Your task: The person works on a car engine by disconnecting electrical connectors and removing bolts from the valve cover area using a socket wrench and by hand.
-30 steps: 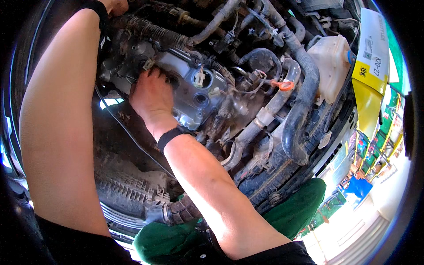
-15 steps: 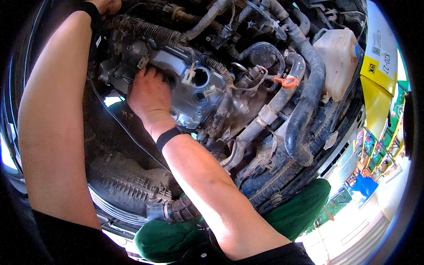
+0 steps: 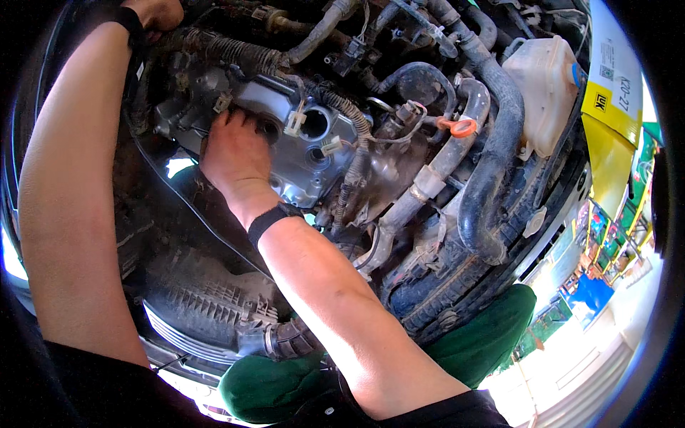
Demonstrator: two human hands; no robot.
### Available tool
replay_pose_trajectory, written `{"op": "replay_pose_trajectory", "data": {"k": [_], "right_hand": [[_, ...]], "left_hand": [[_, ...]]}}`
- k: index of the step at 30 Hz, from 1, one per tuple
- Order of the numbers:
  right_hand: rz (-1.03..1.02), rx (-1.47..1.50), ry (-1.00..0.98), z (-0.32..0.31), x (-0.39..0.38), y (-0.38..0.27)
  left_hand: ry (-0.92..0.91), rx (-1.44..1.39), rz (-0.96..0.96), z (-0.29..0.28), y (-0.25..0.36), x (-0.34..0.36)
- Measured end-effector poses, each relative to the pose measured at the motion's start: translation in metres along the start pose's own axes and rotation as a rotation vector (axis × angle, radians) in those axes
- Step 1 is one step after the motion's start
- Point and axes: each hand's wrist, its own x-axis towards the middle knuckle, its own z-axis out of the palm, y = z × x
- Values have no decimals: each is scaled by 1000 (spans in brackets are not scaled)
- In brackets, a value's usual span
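My right hand (image 3: 237,158) rests on the left part of the silver engine valve cover (image 3: 289,160), with its fingers bent down over the edge. What lies under its fingertips is hidden. A white wire connector (image 3: 295,123) sits close to the right of this hand, beside a large round hole in the cover. A second pale connector (image 3: 332,146) lies farther right. My left hand (image 3: 160,14) is at the far left of the engine bay, partly cut off by the picture's upper edge. Its fingers are curled closed, and anything inside them cannot be made out.
Corrugated wiring sleeves and thick hoses (image 3: 492,178) run across the engine. An orange dipstick ring (image 3: 462,128) sticks up mid-right, near a whitish coolant tank (image 3: 539,89). A yellow and white box (image 3: 612,107) stands at the right rim. A black ribbed housing (image 3: 207,307) lies near me.
The view has shifted, so the engine appears slightly farther left. My left hand and forearm also sit a little farther left. My right hand stays at the same part of the cover.
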Motion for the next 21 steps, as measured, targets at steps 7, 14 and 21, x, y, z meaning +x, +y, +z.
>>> {"op": "replay_pose_trajectory", "data": {"k": [7,14,21], "right_hand": [[-58,-33,14,1,-8,-16],[-82,104,14,7,-16,-39],[-56,10,11,3,-8,-24]], "left_hand": [[65,-225,-566,-25,-38,-12],[86,13,-330,-72,-127,-35],[31,-82,-362,-36,-98,1]]}}
